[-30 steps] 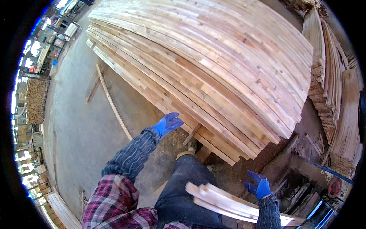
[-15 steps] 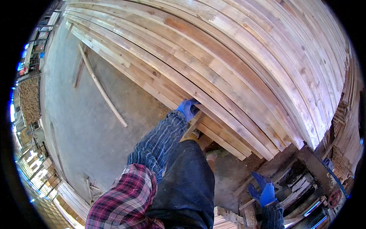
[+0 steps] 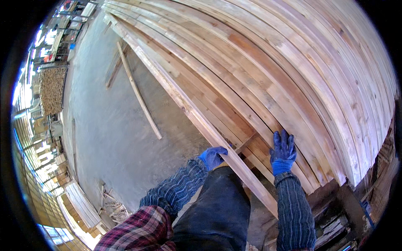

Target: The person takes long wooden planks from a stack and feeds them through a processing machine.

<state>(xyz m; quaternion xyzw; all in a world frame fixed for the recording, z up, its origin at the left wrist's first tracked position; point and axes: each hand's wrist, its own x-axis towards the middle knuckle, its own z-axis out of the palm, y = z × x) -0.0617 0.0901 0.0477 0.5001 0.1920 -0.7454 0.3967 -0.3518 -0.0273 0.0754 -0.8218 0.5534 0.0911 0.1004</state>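
Note:
My left hand (image 3: 213,158), in a blue glove, is closed round the near part of a long, pale wooden board (image 3: 190,112). This board slants from the far left down to the near right, angled away from the stack's edge, with its near end between my arms. My right hand (image 3: 283,153), also in a blue glove, lies on the long boards of the wooden stack (image 3: 268,90), palm down with its fingers stretched out. The left thumb shows on top of the held board; the other fingers are partly hidden beneath it.
Two loose strips lie on the concrete floor at left, one a long pale strip (image 3: 139,93). A crosspiece (image 3: 247,142) sits beneath the stack's near end. Wood scraps (image 3: 116,209) lie lower left. A bundle of wood (image 3: 53,90) stands far left, and dark machinery (image 3: 335,230) lower right.
My left hand has drawn a board outward from the stack's left edge. My right hand has come up from the lower right onto the boards. The view has shifted slightly.

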